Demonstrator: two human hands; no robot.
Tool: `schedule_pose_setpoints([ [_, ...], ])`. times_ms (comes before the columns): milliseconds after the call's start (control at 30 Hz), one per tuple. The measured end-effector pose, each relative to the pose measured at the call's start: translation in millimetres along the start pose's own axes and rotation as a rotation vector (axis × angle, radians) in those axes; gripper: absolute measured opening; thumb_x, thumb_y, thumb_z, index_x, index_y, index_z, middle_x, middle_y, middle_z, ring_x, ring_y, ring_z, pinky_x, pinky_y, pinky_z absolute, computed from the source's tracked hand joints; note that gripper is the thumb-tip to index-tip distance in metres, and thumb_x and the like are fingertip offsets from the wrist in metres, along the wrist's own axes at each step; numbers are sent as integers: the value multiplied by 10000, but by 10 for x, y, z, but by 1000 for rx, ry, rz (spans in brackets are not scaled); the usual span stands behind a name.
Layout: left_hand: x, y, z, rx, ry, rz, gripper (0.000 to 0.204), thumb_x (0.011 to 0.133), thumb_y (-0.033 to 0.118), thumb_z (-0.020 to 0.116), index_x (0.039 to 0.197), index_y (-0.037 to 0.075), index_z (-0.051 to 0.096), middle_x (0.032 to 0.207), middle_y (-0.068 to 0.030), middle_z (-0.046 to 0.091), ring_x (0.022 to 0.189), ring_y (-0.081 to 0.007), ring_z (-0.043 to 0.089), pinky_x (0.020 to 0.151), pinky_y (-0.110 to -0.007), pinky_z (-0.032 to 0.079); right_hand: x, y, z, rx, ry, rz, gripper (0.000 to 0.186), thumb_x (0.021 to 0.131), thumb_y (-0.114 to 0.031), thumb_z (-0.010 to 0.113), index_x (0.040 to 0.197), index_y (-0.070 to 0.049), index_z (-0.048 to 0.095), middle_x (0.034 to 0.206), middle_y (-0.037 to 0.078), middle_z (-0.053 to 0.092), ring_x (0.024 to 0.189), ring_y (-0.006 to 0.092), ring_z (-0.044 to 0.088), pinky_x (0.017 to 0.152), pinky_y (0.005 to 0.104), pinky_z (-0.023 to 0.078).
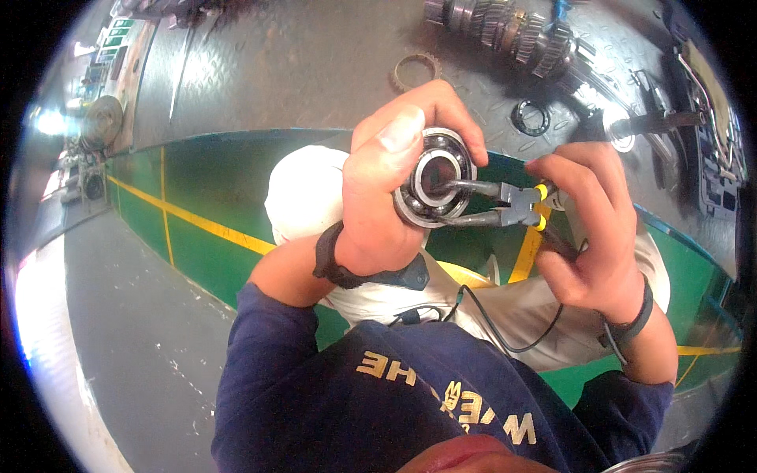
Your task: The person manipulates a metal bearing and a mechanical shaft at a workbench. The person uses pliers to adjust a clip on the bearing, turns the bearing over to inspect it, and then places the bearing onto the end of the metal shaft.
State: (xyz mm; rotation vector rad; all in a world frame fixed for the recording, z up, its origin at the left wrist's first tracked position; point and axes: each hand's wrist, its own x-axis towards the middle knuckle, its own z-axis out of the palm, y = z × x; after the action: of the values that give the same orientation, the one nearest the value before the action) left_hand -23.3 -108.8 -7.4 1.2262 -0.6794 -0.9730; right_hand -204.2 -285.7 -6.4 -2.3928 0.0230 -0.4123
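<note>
In front of my body, my left hand (pixel 382 177) grips a steel ball bearing (pixel 422 175) by its outer rim, thumb on the near face and fingers curled behind. Several balls show between its rings. My right hand (pixel 603 229) is wrapped around a pair of snap-ring pliers (pixel 520 206) with yellow bands near the pivot. The slim jaws point left and stand apart. One tip lies over the bore of the bearing, the other across its lower rim. Whether the tips press on the bearing I cannot tell.
On the metal workbench (pixel 292 71) ahead lie a gear shaft (pixel 512 35), a brass-coloured toothed ring (pixel 416 72), a dark ring-shaped part (pixel 531 118) and a splined shaft (pixel 658 122). An opened tool case (pixel 714 158) sits far right. Dark cables (pixel 512 347) hang across my lap.
</note>
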Motion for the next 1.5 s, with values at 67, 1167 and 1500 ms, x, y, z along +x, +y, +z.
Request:
schedule_pose_setpoints([
  [67, 11, 16, 28, 22, 28, -6, 628, 938, 596, 379, 971, -2, 566, 779, -171, 623, 659, -183, 539, 610, -300, 418, 12, 44, -9, 78, -53, 32, 645, 550, -84, 581, 1179, 54, 624, 1109, 194, 625, 1003, 361, 594, 953, 415, 487],
  [1167, 3, 27, 75, 30, -55, -82, 648, 983, 611, 339, 929, 7, 567, 770, -128, 606, 667, -167, 535, 613, -295, 414, -32, 13, -111, -336, 86, -107, 687, 506, -46, 632, 1188, 19, 693, 1093, 184, 608, 1012, 396, 587, 948, 463, 482],
  [1500, -31, 28, 75, -123, -82, -92, 621, 987, 586, 376, 954, -1, 576, 793, -121, 606, 683, -160, 527, 629, -291, 407, -44, 41, -25, -436, 141, -191, 612, 587, -104, 679, 1188, 11, 701, 1106, 194, 621, 991, 390, 604, 924, 492, 497],
])
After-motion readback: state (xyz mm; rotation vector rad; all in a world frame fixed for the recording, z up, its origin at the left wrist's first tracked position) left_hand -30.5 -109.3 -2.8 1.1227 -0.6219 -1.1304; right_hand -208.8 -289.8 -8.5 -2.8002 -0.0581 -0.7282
